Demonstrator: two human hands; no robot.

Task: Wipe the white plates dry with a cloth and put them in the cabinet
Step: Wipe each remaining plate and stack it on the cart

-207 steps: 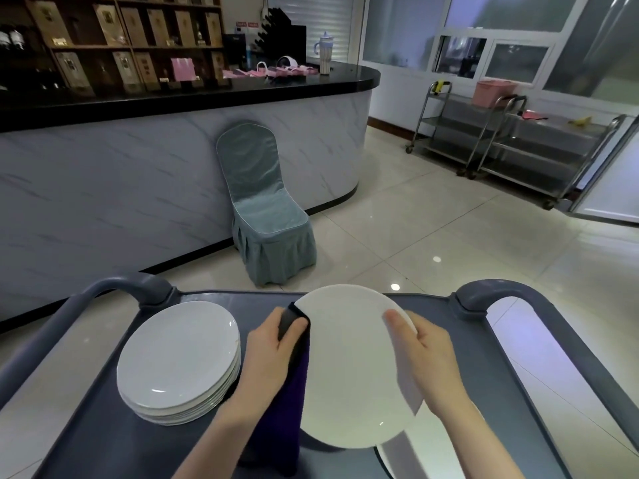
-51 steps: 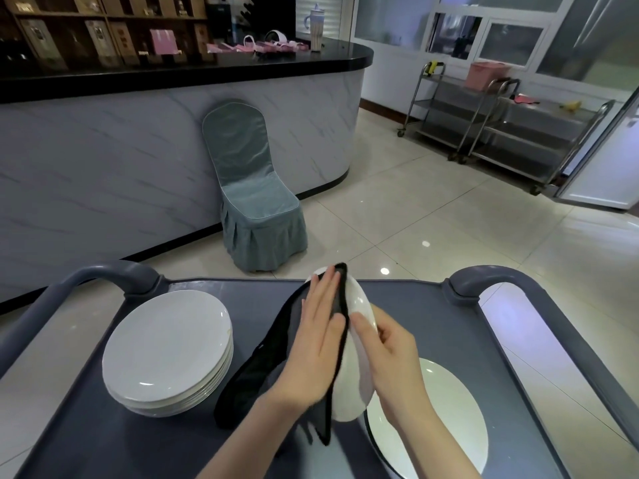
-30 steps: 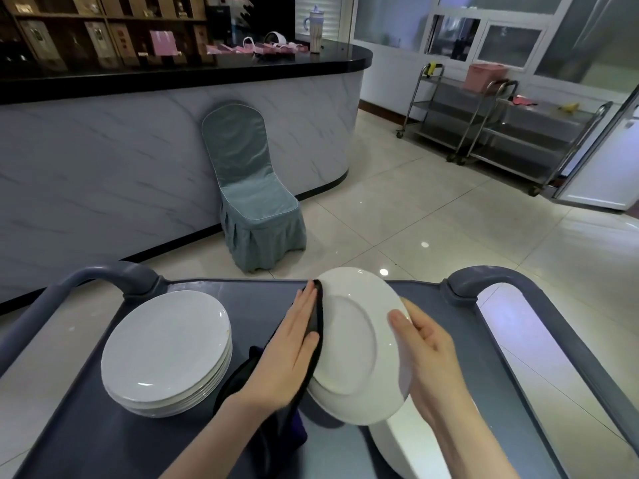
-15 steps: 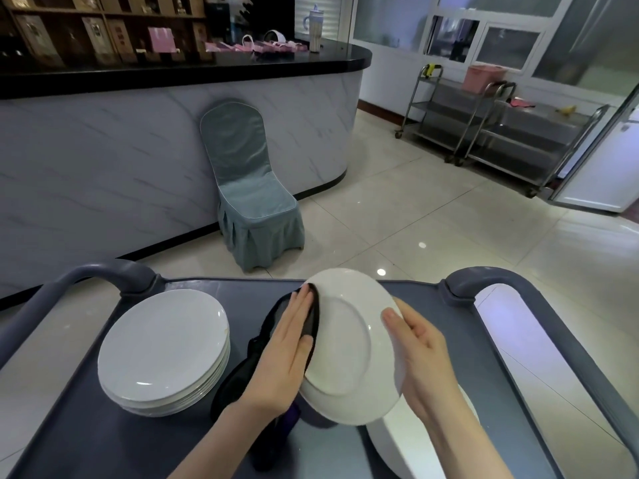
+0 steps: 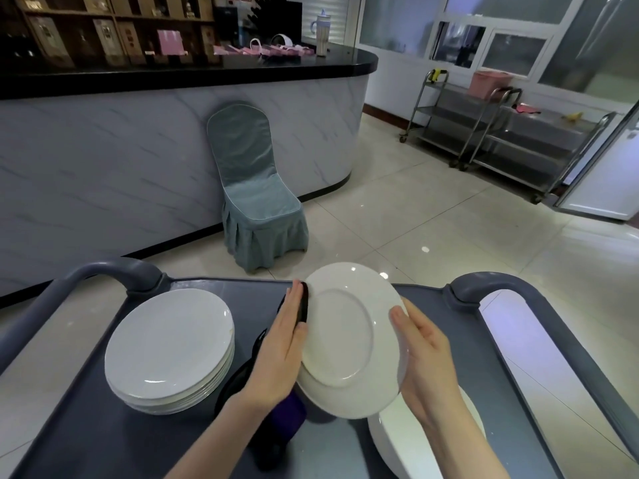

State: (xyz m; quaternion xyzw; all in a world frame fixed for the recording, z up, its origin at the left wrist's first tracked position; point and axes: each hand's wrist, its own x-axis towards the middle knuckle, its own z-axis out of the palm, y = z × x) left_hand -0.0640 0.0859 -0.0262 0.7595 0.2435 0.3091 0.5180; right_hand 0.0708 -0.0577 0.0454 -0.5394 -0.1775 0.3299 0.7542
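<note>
From the head view, I see the white plate [image 5: 345, 340] held tilted on edge above the cart [image 5: 86, 426], underside toward me. My right hand [image 5: 425, 361] grips its right rim, thumb on the near face. My left hand [image 5: 280, 354] lies flat, fingers straight, pressing the dark cloth [image 5: 303, 305] against the left rim. I judge the risk is a slip: one rim grip carries the plate, and if it is damp, a hard wipe could push it loose onto the plate [image 5: 390, 440] lying just below. The right fingers behind the plate are hidden, much of the cloth is covered, and no cabinet shows plainly. A stack of plates [image 5: 169, 347] sits to the left.
</note>
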